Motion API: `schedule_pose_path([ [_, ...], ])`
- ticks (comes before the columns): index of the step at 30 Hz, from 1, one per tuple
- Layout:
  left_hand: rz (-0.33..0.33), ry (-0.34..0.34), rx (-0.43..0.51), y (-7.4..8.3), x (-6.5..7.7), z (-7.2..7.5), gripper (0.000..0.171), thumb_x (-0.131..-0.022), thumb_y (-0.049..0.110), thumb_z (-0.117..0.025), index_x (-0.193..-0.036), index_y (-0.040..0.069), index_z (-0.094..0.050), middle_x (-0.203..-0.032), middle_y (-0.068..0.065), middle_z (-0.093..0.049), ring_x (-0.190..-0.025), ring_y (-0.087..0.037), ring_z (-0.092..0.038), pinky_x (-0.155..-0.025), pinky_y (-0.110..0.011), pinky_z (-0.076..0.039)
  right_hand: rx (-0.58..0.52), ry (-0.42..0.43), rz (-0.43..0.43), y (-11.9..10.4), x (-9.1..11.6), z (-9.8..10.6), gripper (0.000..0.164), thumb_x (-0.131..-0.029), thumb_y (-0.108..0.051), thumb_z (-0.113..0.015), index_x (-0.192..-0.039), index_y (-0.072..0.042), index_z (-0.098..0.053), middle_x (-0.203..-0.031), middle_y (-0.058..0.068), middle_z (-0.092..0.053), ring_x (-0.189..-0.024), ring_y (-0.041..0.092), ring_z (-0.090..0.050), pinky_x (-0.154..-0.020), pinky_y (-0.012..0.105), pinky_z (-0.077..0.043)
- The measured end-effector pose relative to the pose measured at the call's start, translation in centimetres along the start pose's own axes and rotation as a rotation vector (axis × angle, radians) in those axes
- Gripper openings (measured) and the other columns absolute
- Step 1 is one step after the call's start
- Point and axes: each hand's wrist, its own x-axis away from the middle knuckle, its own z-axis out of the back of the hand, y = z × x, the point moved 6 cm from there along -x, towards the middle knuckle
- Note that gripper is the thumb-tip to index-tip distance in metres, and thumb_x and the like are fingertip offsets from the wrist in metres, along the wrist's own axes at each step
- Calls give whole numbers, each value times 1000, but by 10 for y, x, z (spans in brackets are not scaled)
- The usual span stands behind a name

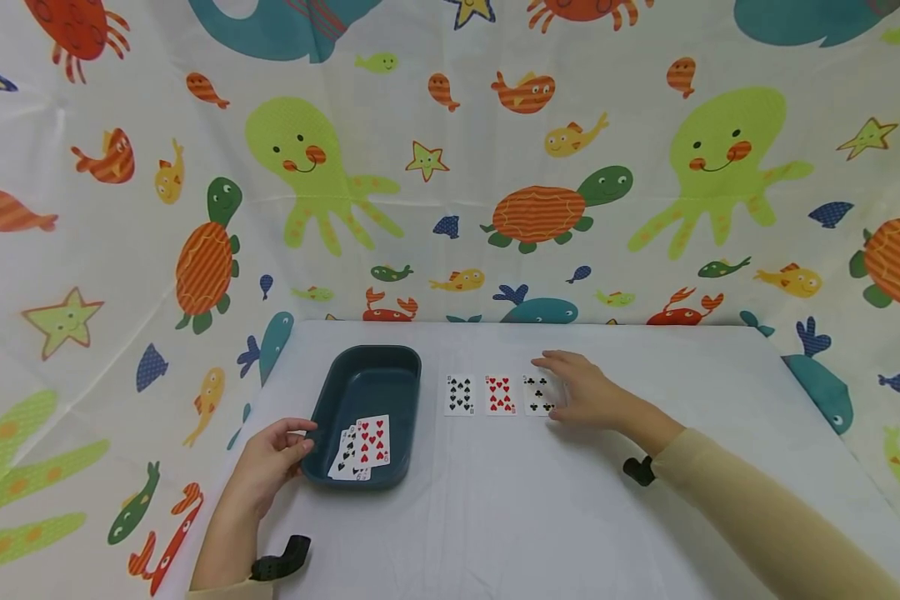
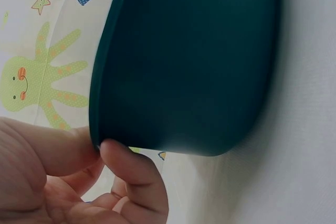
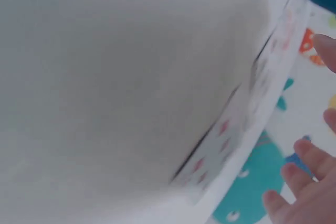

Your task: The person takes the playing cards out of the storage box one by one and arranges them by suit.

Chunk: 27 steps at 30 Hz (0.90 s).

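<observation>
A dark teal tray [image 1: 375,360] stands on the table at left, and my left hand [image 1: 272,458] pinches its near-left rim between thumb and finger. Inside, near its front end, a hearts playing card [image 1: 372,440] lies over black-suited cards [image 1: 342,463], fanned and overlapping. To the right of the tray, a spades card [image 1: 459,396], a hearts card [image 1: 500,396] and a clubs card [image 1: 537,395] lie face up in a row. Over the right end of this row is my right hand [image 1: 588,392], fingers spread, partly covering the clubs card. A blurred red-pipped card [image 3: 205,156] shows in the right wrist view.
White cloth covers the table [image 1: 495,517]. Behind it and along the sides hangs a curtain [image 1: 450,275] printed with sea animals. Black wrist devices [image 1: 281,560] sit on both arms, close above the table.
</observation>
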Motion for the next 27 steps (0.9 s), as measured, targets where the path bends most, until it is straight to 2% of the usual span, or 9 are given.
schedule_pose_path([
  [4,-2,-3,-1,1,0,0,37,-108,12,-64,-144,4,-60,-101,-5,-61,-87,-20,-57,-73,-27,-57,49,8,36,-22,-12,-5,92,-85,-29,-91,-164,-20,-44,-172,15,-38,-159,43,-33,-122,74,-32],
  [11,-3,-6,-3,1,0,0,38,-108,13,-64,-144,5,-61,-101,-5,-61,-88,-21,-57,-74,-27,-57,29,30,103,-69,-31,-10,96,-83,-31,-92,-165,-23,-42,-173,14,-37,-162,40,-31,-124,73,-31],
  [16,-3,-1,-3,-1,-1,0,38,-108,13,-64,-145,4,-60,-101,-5,-61,-86,-20,-57,-73,-27,-57,27,15,145,-101,-45,-20,99,-84,-32,-92,-167,-26,-38,-175,10,-33,-164,36,-27,-127,70,-29],
  [27,-6,-4,3,0,0,-1,37,-108,12,-63,-144,4,-61,-101,-6,-62,-86,-20,-58,-74,-27,-58,-6,-15,211,-164,-59,-39,98,-87,-35,-90,-168,-29,-35,-177,6,-30,-165,30,-25,-129,65,-29],
])
